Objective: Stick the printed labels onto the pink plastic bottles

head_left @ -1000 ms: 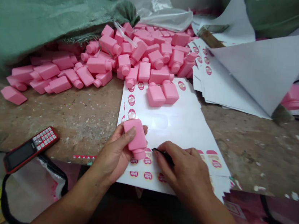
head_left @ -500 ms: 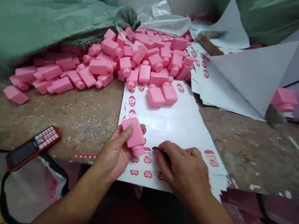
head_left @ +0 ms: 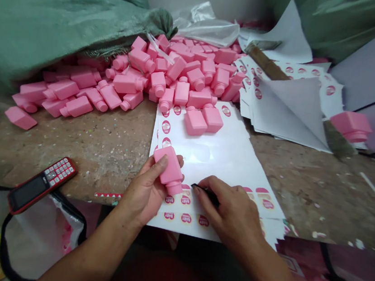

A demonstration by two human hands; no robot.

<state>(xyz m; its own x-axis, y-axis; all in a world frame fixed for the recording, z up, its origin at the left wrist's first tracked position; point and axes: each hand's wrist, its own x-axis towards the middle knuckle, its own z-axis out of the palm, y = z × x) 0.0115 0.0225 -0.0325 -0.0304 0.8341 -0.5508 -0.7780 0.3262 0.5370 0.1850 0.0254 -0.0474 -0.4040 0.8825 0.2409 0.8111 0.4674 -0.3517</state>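
Note:
My left hand (head_left: 147,190) is closed around a pink plastic bottle (head_left: 169,168), its neck tilted down to the right. Pinched in my right hand (head_left: 230,207) is a thin black tool (head_left: 206,192) whose kind I cannot make out; its tip points left, close over the label sheet. Beneath both hands lies a stack of white label sheets (head_left: 219,162) printed with pink-and-red oval and "BABY" stickers. Two pink bottles (head_left: 203,120) lie side by side on the upper part of the stack.
A heap of pink bottles (head_left: 181,92) spills from a green sack (head_left: 68,21). At the left edge rests a red mobile phone (head_left: 43,184). On the right, more label sheets (head_left: 280,108) lie under a wooden-handled tool (head_left: 267,61), with a single pink bottle (head_left: 351,125) beyond.
The raised white sheet on the right has dropped flatter, uncovering printed stickers behind it. Both hands stay nearly in place, with the bottle still in the left one.

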